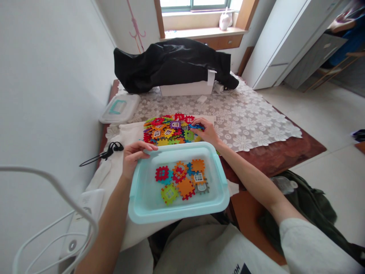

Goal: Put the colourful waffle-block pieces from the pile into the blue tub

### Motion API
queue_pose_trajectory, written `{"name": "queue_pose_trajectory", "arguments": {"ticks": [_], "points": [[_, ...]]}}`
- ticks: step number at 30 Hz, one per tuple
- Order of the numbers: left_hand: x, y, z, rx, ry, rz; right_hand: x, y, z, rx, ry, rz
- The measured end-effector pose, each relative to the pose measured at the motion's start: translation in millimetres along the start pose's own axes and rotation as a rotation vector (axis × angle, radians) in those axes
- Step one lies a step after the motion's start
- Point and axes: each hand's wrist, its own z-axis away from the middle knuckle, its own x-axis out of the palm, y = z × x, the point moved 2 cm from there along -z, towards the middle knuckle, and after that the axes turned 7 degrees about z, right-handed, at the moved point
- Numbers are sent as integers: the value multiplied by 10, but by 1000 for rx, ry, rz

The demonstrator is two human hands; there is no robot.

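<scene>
Thick white cord [42,173] bends in a loop at your near left. In front of you, near the middle, is a pale blue tub [179,217]. Flat, bumpy-edged toy pieces lie in it: a green piece [169,193] on the near left, a red piece [162,173] on the far left, and orange ones on the right. Your left hand [134,156] grips the tub's far left corner, fingers over the rim. Your right hand [209,132] reaches past the tub's far right corner and pinches blue pieces [196,126] at the right side of a big bright pile [168,133]. The pile sits just past the tub, with white window shapes in it. More little white frames [221,116] lie to the right, on the lacy cloth [248,127]. Black earphones [114,147] lie to the left. Far left is a clear lid [125,108], and a black cover [173,64] drapes across the far side.
</scene>
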Motion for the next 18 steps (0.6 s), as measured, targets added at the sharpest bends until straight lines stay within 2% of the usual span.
{"name": "queue_pose_trajectory", "arguments": {"ticks": [6,9,13,18], "points": [[-1,-5,-1,-15,8,16,28,61,-9,76,39,-189],[2,1,0,-19,11,20,-11,10,-36,110,65,-255],[7,4,7,-21,7,15,-120,-217,-65,68,85,-362],[1,-9,13,-13,10,17,-252,-659,-12,7,51,-548]]}}
